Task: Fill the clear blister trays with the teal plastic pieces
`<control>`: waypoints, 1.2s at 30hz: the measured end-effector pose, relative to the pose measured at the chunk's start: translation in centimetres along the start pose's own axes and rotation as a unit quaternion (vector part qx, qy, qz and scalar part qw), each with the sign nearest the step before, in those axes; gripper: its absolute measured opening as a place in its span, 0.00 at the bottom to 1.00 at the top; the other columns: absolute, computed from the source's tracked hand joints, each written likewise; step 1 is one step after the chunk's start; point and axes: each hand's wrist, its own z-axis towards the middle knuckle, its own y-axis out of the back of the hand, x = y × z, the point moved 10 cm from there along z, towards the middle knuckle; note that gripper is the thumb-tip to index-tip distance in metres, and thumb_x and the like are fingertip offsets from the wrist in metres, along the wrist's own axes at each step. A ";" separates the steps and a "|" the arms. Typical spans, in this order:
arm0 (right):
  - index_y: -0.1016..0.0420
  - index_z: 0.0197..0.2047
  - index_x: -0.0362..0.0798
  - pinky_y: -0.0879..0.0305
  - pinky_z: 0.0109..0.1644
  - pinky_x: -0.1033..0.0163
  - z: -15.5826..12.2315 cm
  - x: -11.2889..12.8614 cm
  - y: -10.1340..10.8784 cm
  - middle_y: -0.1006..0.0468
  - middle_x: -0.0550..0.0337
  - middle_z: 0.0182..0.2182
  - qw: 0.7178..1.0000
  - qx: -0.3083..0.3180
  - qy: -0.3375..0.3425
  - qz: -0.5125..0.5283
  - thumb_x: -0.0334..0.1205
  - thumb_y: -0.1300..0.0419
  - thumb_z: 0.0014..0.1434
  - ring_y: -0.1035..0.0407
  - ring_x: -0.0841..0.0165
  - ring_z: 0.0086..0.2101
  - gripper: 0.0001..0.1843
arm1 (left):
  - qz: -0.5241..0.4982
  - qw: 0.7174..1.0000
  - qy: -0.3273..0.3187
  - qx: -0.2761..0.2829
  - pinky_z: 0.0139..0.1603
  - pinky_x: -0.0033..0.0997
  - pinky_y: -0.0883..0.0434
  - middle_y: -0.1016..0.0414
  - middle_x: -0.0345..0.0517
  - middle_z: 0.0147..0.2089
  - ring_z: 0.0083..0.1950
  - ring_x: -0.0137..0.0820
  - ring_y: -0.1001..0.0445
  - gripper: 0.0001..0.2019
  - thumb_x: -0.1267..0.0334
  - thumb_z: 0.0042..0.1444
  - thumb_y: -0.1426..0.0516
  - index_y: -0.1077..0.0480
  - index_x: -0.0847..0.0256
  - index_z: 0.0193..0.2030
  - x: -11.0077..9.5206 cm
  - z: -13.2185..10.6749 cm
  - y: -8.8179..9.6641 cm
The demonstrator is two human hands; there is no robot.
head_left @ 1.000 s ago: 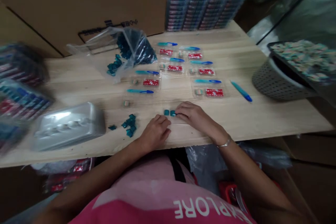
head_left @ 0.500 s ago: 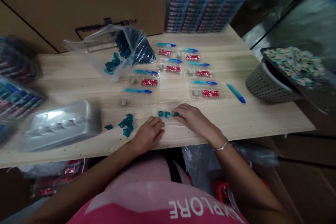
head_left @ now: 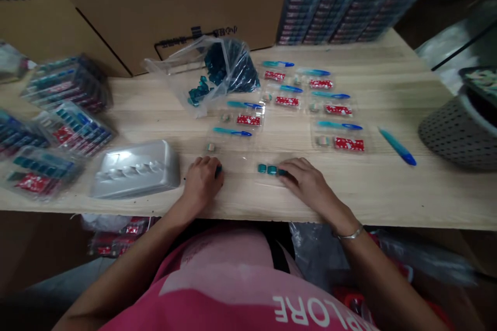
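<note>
My left hand (head_left: 202, 181) rests on the table, its fingers curled round a small teal piece (head_left: 218, 170) that shows at the fingertips. Whatever else lies under that palm is hidden. Between finger and thumb, my right hand (head_left: 306, 180) pinches another teal piece, the last of a short row. To its left in the row sit two glossy teal blocks (head_left: 272, 170). Just beyond the hands lie clear plastic trays; the nearest left one holds a blue pen (head_left: 233, 132) and a small striped eraser (head_left: 210, 147).
A clear bag (head_left: 236, 70) of teal pieces lies open at the back. Empty clear trays (head_left: 135, 170) are stacked at left beside filled packs (head_left: 72, 85). More packs (head_left: 330, 8) stand back right. A loose pen (head_left: 398, 147) lies near a grey basket (head_left: 454, 129).
My left hand has moved left onto the loose teal pieces and closed there. My right hand stays at the row's right end. The view has shifted left.
</note>
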 end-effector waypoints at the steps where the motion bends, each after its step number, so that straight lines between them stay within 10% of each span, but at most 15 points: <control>1: 0.25 0.48 0.48 0.32 0.48 0.49 -0.1 0.1 0.3 0.23 0.48 0.43 1.000 -0.013 -0.007 -0.005 0.38 0.44 0.63 0.31 0.57 0.44 0.12 | -0.001 1.000 0.006 0.014 0.43 0.45 0.32 0.25 0.54 0.35 0.41 0.47 0.29 0.04 0.71 0.51 0.44 0.29 0.63 0.34 0.3 0.2 -0.3; 9: 0.25 0.40 0.50 0.30 0.41 0.60 0.0 3.7 0.2 0.22 0.56 0.35 0.976 -0.080 -0.079 0.186 0.37 0.46 0.63 0.28 0.66 0.36 0.08 | -0.027 0.997 -0.074 -0.019 0.37 0.35 0.31 0.26 0.46 0.31 0.36 0.38 0.28 0.08 0.77 0.49 0.46 0.32 0.60 0.30 -0.8 0.6 -0.2; 17: 0.28 0.34 0.48 0.30 0.33 0.65 -0.4 3.8 -6.1 0.24 0.63 0.28 0.819 -0.018 -0.237 0.522 0.48 0.38 0.57 0.28 0.71 0.28 0.11 | -0.219 0.916 -0.314 -0.123 0.36 0.25 0.30 0.26 0.41 0.33 0.35 0.27 0.27 0.07 0.76 0.59 0.47 0.34 0.60 0.36 -8.9 -4.4 2.7; 23: 0.25 0.37 0.50 0.30 0.42 0.57 -2.1 -0.2 2.1 0.21 0.56 0.34 0.978 -0.085 -0.120 0.150 0.39 0.42 0.62 0.27 0.64 0.37 0.05 | -0.161 0.934 -0.318 0.012 0.50 0.42 0.27 0.25 0.54 0.46 0.49 0.40 0.27 0.09 0.68 0.58 0.43 0.31 0.64 0.46 -11.0 -2.8 -2.6; 28: 0.25 0.39 0.49 0.29 0.43 0.57 -1.6 -1.3 2.8 0.20 0.55 0.36 0.998 -0.053 0.014 0.017 0.36 0.44 0.64 0.26 0.63 0.38 0.06 | -0.089 0.942 -0.316 0.066 0.53 0.42 0.28 0.26 0.54 0.48 0.51 0.40 0.28 0.06 0.70 0.57 0.44 0.29 0.64 0.42 -10.3 -3.3 -3.9; 32: 0.25 0.41 0.50 0.28 0.42 0.57 -1.8 -1.9 2.0 0.20 0.56 0.37 0.997 -0.071 0.007 0.024 0.35 0.44 0.64 0.26 0.64 0.38 0.06 | 0.061 0.986 -0.151 0.036 0.53 0.46 0.28 0.28 0.58 0.52 0.52 0.43 0.28 0.14 0.78 0.56 0.50 0.29 0.65 0.45 -4.5 -3.7 -0.8; 36: 0.25 0.44 0.48 0.29 0.47 0.52 -2.3 -0.8 2.4 0.23 0.49 0.43 0.994 -0.111 0.004 -0.022 0.37 0.42 0.62 0.28 0.58 0.44 0.08 | 0.198 0.973 0.049 0.113 0.42 0.45 0.26 0.27 0.62 0.46 0.46 0.47 0.25 0.15 0.80 0.57 0.54 0.30 0.68 0.44 2.2 -4.4 0.4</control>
